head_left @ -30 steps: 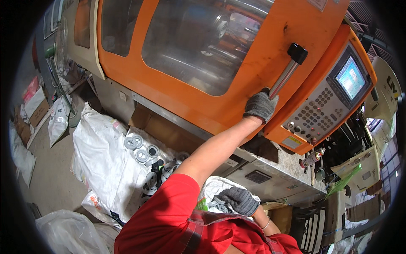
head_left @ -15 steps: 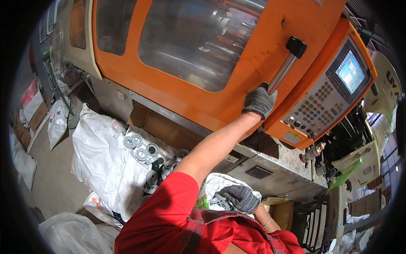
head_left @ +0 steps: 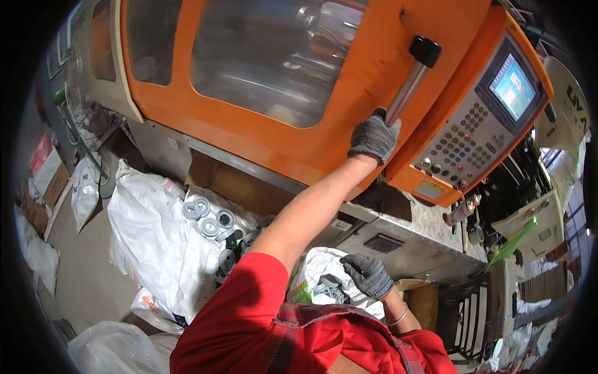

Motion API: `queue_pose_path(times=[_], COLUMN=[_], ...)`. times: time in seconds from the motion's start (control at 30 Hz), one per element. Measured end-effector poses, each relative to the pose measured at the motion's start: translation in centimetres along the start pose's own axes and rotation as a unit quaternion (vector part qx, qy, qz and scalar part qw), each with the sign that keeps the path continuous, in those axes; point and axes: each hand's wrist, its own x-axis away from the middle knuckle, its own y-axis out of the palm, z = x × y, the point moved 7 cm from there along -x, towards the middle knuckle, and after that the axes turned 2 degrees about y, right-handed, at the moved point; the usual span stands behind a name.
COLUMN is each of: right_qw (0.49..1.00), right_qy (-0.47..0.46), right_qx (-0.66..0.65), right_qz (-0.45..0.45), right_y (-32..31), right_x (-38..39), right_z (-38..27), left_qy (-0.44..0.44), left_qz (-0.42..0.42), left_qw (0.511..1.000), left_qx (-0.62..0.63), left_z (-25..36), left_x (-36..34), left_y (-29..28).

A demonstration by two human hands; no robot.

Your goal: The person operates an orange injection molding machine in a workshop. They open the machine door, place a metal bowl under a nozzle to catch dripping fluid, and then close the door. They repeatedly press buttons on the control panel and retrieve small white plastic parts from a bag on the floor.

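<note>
My left hand (head_left: 375, 137), in a grey knitted glove, is closed round the lower end of the metal door handle (head_left: 408, 90). This handle is fixed to the orange sliding door (head_left: 261, 134) of a moulding machine. Its upper end has a black cap. Low in front of me my right hand (head_left: 369, 276), also gloved, hovers at the rim of a white woven sack (head_left: 314, 265). Its fingers are slightly bent and apart, and I see nothing in them. Small grey plastic pieces (head_left: 330, 290) lie inside that sack.
A control panel (head_left: 470, 137) with a lit screen stands right of the door. At left a big white sack (head_left: 152, 218) bears several grey round plastic parts (head_left: 210, 227). A spray can (head_left: 462, 210) and a mug (head_left: 476, 235) are on the ledge at right.
My right hand has moved rightward, away from the grey pieces in the sack; a grey piece was at its fingertips before. My left hand keeps its grip on the handle. The view has shifted slightly.
</note>
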Motion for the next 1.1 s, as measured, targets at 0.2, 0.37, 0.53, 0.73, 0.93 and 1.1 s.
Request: queue_pose_path(times=[0.2, 0.37, 0.53, 0.73, 0.93, 1.1], right_qw=[0.999, 0.998, 0.998, 0.995, 0.990, 0.972], right_qy=[-0.007, 0.028, 0.027, 0.065, 0.070, 0.084], right_qx=[0.040, 0.009, 0.022, 0.031, 0.005, -0.005], right_qz=[-0.009, 0.059, 0.044, 0.067, 0.122, 0.219], right_y=[0.2, 0.8, 1.2, 0.4, -1.8, -5.4], right_x=[0.4, 1.9, 1.7, 3.9, 5.6, 6.8], right_z=[0.5, 2.3, 1.9, 1.7, 3.6, 5.6], left_qy=[0.002, 0.016, -0.003, 0.011, -0.034, -0.049], left_qz=[0.010, 0.019, 0.038, 0.017, 0.013, 0.037], left_qw=[1.000, 0.999, 0.995, 0.992, 0.984, 0.979], left_qx=[-0.010, -0.038, 0.097, 0.121, 0.175, 0.197], left_z=[-0.1, -0.5, -4.2, -2.0, -1.1, -1.4], left_x=[-0.1, -0.4, -2.7, -1.1, -0.2, -0.1], left_y=[0.0, 0.8, 1.4, 1.4, 1.3, 1.2])
